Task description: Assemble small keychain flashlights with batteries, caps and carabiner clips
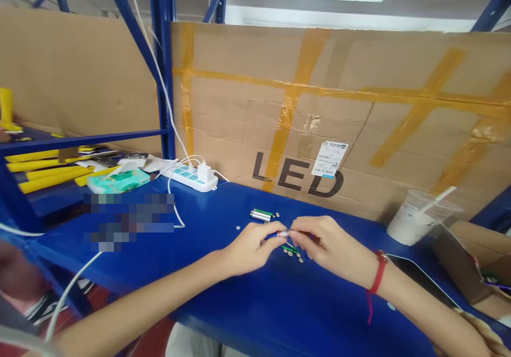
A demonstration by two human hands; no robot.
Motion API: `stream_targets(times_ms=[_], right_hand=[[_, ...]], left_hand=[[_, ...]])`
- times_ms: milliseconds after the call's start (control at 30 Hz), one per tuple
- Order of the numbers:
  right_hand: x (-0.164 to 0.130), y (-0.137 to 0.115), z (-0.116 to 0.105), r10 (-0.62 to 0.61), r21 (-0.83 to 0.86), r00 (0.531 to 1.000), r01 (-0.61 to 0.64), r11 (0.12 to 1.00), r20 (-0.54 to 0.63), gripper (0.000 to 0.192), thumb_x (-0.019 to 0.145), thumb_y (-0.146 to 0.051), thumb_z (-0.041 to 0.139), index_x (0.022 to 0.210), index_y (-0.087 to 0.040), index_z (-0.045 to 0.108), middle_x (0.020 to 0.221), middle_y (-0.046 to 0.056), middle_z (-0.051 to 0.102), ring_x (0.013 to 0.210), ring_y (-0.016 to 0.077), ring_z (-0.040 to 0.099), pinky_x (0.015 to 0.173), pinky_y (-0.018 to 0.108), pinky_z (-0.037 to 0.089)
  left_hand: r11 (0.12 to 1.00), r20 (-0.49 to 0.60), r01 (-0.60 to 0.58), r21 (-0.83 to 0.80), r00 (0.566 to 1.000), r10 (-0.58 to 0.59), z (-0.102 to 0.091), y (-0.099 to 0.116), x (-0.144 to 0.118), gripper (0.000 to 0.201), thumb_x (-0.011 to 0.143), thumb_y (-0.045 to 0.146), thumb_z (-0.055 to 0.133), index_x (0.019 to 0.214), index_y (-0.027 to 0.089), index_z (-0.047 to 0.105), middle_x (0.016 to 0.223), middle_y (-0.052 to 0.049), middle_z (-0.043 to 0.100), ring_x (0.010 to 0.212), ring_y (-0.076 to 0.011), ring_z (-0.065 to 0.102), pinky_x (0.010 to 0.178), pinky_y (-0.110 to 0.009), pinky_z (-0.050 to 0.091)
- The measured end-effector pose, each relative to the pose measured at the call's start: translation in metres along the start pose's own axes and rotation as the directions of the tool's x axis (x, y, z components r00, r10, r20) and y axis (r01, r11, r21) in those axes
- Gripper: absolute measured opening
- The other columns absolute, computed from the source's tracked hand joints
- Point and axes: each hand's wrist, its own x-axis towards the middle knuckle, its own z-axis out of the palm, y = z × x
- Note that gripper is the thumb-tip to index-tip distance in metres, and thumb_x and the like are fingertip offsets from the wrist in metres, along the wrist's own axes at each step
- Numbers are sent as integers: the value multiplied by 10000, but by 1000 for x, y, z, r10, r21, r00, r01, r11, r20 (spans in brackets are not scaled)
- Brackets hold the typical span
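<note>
Over the blue table (223, 288), my left hand (255, 246) and my right hand (321, 242) meet fingertip to fingertip on a small silver cylindrical part (283, 233). Both hands pinch it, one at each end. Just beyond the hands lie a silver cylinder (260, 216) and a thin green piece (264, 212) side by side. Several small round button-like parts (294, 254) are scattered on the table under and between my hands. My right wrist wears a red string bracelet (377, 274).
A taped cardboard wall marked "LED" (339, 112) closes the back. A white power strip (190, 176) with cables sits at back left beside a tissue pack (118, 181) and yellow sticks (48, 176). A plastic cup with straw (417, 216) and a cardboard box (475, 261) stand at right.
</note>
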Motion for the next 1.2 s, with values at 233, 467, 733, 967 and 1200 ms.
stream_targets(times_ms=[233,467,733,967,1200], right_hand=[[7,19,10,232,172,971,-240,955,64,430,837,-475,402,503,-206,436,471,7,522,378,115,466,439,252,364],[11,48,16,350,481,898,-439,759,267,447,747,-601,494,592,-182,503,455,-22,480,363,112,501,373,220,404],[11,57,8,391,430,901,-432,792,187,486,785,-615,434,611,-170,523,470,-15,473,412,101,491,412,210,404],[13,71,13,429,334,901,-426,841,71,500,807,-624,380,616,-178,501,442,-34,412,407,93,410,437,219,334],[30,61,33,394,-191,918,-378,906,53,426,876,-429,378,571,-187,552,576,22,583,538,129,510,500,233,290]], left_hand=[[998,46,15,-56,999,-12,12,-14,11,258,888,334,348,856,227,581,767,-13,622,659,-129,546,634,-221,411],[999,151,26,29,988,-30,11,-31,32,258,892,359,340,924,237,565,843,-18,637,765,-154,587,681,-232,418],[989,154,127,78,978,-138,5,-41,27,284,881,424,337,954,266,561,836,13,625,773,-151,572,654,-231,394],[965,79,231,-122,972,-222,9,-50,19,234,861,378,379,903,233,558,783,19,597,674,-122,537,593,-216,378],[954,123,237,-182,968,-217,14,-50,13,179,853,352,398,885,230,525,708,39,586,629,-116,525,592,-221,367]])
